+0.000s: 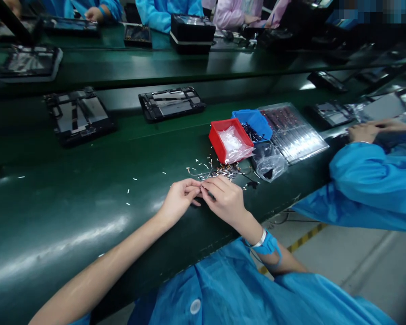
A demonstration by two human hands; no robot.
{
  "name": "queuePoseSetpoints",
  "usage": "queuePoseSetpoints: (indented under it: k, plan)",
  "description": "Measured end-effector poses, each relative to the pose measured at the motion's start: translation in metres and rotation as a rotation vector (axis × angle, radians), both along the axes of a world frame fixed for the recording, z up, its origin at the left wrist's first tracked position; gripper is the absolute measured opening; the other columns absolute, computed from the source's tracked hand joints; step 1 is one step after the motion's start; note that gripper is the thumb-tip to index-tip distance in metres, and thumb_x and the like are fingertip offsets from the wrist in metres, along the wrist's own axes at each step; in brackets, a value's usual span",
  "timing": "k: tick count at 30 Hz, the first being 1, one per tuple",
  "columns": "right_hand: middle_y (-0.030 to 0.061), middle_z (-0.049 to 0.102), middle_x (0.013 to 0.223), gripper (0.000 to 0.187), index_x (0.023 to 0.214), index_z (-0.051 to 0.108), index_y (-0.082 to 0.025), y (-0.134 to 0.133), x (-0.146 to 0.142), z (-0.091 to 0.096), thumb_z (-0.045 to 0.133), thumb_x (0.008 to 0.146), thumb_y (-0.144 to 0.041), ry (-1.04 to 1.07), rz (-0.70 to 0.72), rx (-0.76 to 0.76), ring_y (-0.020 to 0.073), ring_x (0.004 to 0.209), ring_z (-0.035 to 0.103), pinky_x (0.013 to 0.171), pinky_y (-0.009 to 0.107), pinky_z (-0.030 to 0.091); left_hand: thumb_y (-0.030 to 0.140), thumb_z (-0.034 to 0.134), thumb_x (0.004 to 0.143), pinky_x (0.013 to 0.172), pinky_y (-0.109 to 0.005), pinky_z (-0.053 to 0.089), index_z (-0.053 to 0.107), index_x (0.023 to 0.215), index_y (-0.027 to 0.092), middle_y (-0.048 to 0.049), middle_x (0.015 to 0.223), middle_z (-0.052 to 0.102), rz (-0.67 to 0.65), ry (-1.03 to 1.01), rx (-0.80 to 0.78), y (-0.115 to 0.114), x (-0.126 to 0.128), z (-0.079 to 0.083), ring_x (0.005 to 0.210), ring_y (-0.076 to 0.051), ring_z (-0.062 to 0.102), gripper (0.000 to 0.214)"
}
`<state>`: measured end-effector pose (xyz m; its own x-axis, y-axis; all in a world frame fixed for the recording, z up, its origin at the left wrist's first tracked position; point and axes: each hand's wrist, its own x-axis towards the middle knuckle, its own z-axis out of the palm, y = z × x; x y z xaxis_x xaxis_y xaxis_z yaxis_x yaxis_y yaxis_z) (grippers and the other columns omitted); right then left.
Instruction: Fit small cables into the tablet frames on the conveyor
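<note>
My left hand (181,198) and my right hand (224,197) meet fingertip to fingertip low over the green bench. Both are closed in a pinch around something tiny that the fingers hide. Just beyond the fingertips lies a pile of small metallic parts (226,171), with a thin grey wire (199,174) reaching out to its left. Little white pieces are scattered about the pile. Behind it stands a red bin (217,142) holding a clear bag of white pieces (232,141). A blue strap (269,245) circles my right wrist.
A blue bin (253,118) of dark parts, a clear plastic tray (292,131) and a plastic bag (269,161) sit right of the red bin. Opened tablet-like devices (172,103) line the green bench (87,180). At right, a co-worker's sleeve (368,180) is close by.
</note>
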<state>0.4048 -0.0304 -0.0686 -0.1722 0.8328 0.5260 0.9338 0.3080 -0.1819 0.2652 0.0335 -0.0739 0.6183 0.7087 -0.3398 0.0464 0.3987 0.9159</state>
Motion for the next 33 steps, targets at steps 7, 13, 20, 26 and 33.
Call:
queuePoseSetpoints:
  k: [7, 13, 20, 26, 33]
  plan:
    - [0.0025, 0.072, 0.078, 0.022, 0.082, 0.071, -0.024, 0.02, 0.058, 0.02, 0.049, 0.087, -0.018, 0.055, -0.292, 0.145, 0.017, 0.073, 0.064, 0.071, 0.034, 0.052, 0.027, 0.058, 0.079, 0.045, -0.019, 0.044, 0.055, 0.076, 0.014, -0.004, 0.062, 0.067, -0.221, 0.142, 0.011, -0.002, -0.003, 0.002, 0.049, -0.012, 0.061, 0.013]
    - [0.0071, 0.073, 0.094, 0.023, 0.093, 0.072, -0.019, 0.035, 0.118, 0.032, 0.054, 0.08, -0.014, -0.066, -0.376, -0.05, 0.0237, 0.086, 0.064, 0.071, 0.038, 0.048, 0.028, 0.059, 0.076, 0.043, -0.02, 0.034, 0.057, 0.068, 0.016, 0.0018, 0.044, 0.058, -0.493, 0.302, 0.042, -0.026, -0.017, 0.002, 0.035, -0.009, 0.044, 0.015]
    - [0.002, 0.069, 0.072, 0.016, 0.073, 0.069, -0.021, -0.048, 0.115, -0.011, 0.057, 0.084, -0.022, 0.072, -0.473, 0.059, 0.0161, 0.067, 0.059, 0.063, 0.029, 0.046, 0.034, 0.052, 0.086, 0.054, -0.024, 0.032, 0.06, 0.071, 0.019, 0.0021, 0.047, 0.056, -0.693, 0.727, 0.447, -0.029, -0.022, 0.016, 0.05, -0.015, 0.053, 0.022]
    - [0.0028, 0.067, 0.073, 0.013, 0.076, 0.07, -0.021, -0.057, 0.119, -0.046, 0.059, 0.084, -0.021, 0.091, -0.504, -0.011, 0.0176, 0.07, 0.058, 0.063, 0.03, 0.046, 0.033, 0.051, 0.09, 0.054, -0.026, 0.026, 0.057, 0.079, 0.021, -0.0026, 0.069, 0.064, -0.688, 1.09, 0.745, -0.033, -0.028, 0.026, 0.066, -0.022, 0.061, 0.017]
    - [0.0033, 0.066, 0.074, 0.013, 0.074, 0.067, -0.021, -0.057, 0.117, -0.041, 0.058, 0.084, -0.018, 0.084, -0.411, 0.021, 0.0178, 0.071, 0.058, 0.063, 0.03, 0.046, 0.017, 0.043, 0.087, 0.053, -0.025, 0.028, 0.055, 0.087, 0.022, -0.0001, 0.065, 0.063, -0.649, 1.041, 0.764, -0.037, -0.036, 0.019, 0.06, -0.02, 0.06, 0.013]
